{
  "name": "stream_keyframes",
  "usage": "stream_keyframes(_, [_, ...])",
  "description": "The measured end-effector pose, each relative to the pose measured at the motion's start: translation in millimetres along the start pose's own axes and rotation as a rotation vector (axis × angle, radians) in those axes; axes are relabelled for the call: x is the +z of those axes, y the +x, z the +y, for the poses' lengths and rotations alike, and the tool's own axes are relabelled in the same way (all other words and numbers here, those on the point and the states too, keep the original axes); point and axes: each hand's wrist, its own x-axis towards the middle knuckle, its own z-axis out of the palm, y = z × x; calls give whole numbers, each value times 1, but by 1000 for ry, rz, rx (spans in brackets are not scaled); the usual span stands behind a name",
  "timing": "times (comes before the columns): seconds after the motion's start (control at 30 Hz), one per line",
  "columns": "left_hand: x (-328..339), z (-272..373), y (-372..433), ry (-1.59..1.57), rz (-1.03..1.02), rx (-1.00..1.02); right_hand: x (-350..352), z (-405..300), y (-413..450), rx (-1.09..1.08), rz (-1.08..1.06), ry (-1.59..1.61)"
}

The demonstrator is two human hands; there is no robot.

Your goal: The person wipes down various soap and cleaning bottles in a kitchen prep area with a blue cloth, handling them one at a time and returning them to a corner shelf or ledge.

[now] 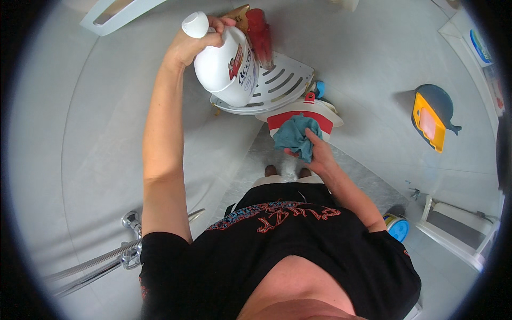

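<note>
My left hand (pixel 204 38) grips a large white plastic bottle (pixel 224 64) by its top, beside the white cap. The bottle's lower end is at the left part of a slotted white corner shelf (pixel 286 80); whether it rests there I cannot tell. A red bottle (pixel 260 36) stands next to it, and a gold packet (pixel 240 18) shows partly behind. Below the shelf front, my right hand (pixel 318 154) holds a crumpled teal cloth (pixel 298 134). Under the cloth is a red and white container (pixel 322 120), partly covered.
On the right wall hang a dark and yellow whale-shaped soap holder (pixel 430 116) and, lower, a white rack (pixel 456 232). A tub with a blue lid (pixel 397 228) is near my right elbow. Chrome shower pipes (pixel 100 260) run along the left wall. A white shelf (pixel 116 16) is at upper left.
</note>
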Motion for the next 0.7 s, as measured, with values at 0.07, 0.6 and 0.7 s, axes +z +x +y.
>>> stream_keyframes(0.07, [3, 1, 1, 30, 8, -15, 4, 2, 1, 5, 39, 10])
stream_keyframes(0.6, [1, 21, -50, 207, 215, -5, 74, -8, 31, 12, -204, -150])
stream_keyframes(0.7, [9, 34, -61, 198, 396, 73, 87, -8, 59, 34, -146, -173])
